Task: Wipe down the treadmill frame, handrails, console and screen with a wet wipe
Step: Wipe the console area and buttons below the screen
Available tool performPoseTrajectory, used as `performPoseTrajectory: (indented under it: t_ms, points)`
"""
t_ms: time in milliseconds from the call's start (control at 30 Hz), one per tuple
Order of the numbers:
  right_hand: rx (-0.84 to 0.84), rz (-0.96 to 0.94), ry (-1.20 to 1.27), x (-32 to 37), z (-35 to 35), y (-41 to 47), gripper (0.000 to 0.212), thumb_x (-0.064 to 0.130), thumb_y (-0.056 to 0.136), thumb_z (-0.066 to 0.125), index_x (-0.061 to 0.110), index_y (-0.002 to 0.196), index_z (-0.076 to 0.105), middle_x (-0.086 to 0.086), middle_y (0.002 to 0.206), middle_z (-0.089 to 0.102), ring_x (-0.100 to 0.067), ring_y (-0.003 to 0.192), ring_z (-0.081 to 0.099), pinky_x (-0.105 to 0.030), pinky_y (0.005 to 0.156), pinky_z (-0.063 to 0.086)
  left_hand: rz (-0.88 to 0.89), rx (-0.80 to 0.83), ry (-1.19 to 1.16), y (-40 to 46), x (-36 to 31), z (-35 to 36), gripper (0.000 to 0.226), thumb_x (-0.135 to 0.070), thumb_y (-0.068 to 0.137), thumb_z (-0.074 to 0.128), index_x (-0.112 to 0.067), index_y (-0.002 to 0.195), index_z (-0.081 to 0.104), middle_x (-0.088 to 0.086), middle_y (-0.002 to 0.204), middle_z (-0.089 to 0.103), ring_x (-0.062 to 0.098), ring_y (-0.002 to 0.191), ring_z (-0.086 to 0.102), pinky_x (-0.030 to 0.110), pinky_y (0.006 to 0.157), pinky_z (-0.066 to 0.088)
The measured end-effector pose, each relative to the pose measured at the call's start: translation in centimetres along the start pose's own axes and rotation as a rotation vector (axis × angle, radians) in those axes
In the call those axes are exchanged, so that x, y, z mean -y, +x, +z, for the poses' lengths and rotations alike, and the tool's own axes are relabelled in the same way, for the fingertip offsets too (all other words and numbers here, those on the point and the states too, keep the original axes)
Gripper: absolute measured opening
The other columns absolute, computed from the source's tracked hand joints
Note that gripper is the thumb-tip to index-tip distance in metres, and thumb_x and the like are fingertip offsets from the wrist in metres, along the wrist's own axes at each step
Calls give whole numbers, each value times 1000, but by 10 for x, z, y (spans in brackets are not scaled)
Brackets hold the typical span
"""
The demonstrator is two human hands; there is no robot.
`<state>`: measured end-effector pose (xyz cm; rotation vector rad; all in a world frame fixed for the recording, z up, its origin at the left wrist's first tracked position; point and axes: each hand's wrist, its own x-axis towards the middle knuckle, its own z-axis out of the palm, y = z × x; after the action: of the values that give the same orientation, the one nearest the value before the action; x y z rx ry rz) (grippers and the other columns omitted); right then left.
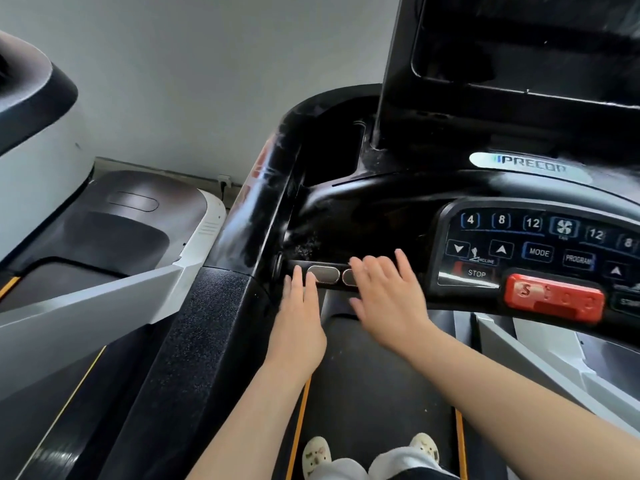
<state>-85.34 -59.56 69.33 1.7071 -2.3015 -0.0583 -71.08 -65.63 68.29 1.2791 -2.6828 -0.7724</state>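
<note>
On the treadmill's grip bar (323,274), below the console (540,244), we rest our left hand (300,306) and right hand (388,299), fingers straight, grasping nothing.

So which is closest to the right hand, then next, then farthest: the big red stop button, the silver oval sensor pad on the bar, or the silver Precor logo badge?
1. Silver oval sensor pad, just left of the right hand, on the black bar.
2. Big red stop button, off to its right on the console.
3. Silver Precor logo badge, up higher, below the screen.
</note>
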Motion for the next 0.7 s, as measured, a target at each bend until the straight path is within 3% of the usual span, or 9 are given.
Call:
performPoseTrajectory:
  t_ms: [133, 233, 333, 367, 467, 500, 600, 700]
  points:
    - [25, 84, -58, -11, -1, -9, 73, 40, 57, 83, -1, 114, 62, -16, 90, 61, -33, 86, 58, -49, 107, 22, 6, -21, 24, 2, 1, 7, 76, 3, 89, 39, -8, 150, -6, 9, 156, -19, 23, 145, -13, 27, 109, 31]
    - [36, 64, -16, 10, 3, -4, 81, 42, 57, 83, -4, 119, 60, -25, 95, 62, -39, 96, 59, -49, 107, 23, 41, -81, 26, 1, 1, 10, 72, 3, 91, 36, -6, 149, -5, 10, 157, -17, 22, 145, -14, 29, 118, 13]
    - [27, 12, -53, 2, 5, -12, 83, 37, 61, 81, -5, 127, 54, -24, 110, 60, -38, 108, 56, -50, 112, 13, 133, -145, 30, 1, -7, 12, 70, 4, 91, 35, -5, 150, 0, 11, 158, -10, 21, 145, -14, 24, 114, -8]
    - [18, 5, -63, -9, 4, -17, 81, 32, 62, 79, -6, 129, 52, -23, 115, 60, -37, 111, 56, -51, 113, 8, 182, -179, 39, 3, -11, 13, 70, 6, 89, 40, -4, 150, 6, 13, 158, -3, 22, 145, -9, 25, 113, -4]
    - [-29, -8, -71, -38, -4, -31, 68, 15, 64, 66, -6, 127, 53, -19, 121, 61, -32, 115, 57, -51, 114, -3, 380, -272, -7, 11, -19, 29, 74, 11, 73, 64, 1, 141, 35, 17, 148, 35, 26, 139, 30, 32, 109, 32]
    - [-52, -23, -65, -45, -5, -33, 64, 12, 65, 60, -6, 125, 52, -19, 120, 62, -30, 115, 58, -50, 114, -4, 441, -286, 21, 14, -24, 32, 72, 9, 73, 64, 1, 139, 36, 14, 147, 39, 23, 138, 32, 29, 109, 33]
    - [-106, -95, -31, -58, -6, -39, 52, 11, 73, 41, -4, 123, 45, -17, 123, 62, -29, 117, 58, -48, 115, 1, 652, -278, 26, 18, -42, 34, 56, 1, 80, 39, 5, 136, 39, 14, 143, 44, 20, 138, 28, 26, 117, 14]
    - [-83, -131, -40, -73, -10, -51, 58, 14, 79, 30, 5, 133, 46, -11, 137, 53, -26, 130, 42, -46, 115, 5, 807, -216, 236, 20, -56, 39, 53, -5, 85, 23, 18, 132, 29, 20, 144, 39, 30, 137, 31, 37, 119, 8]
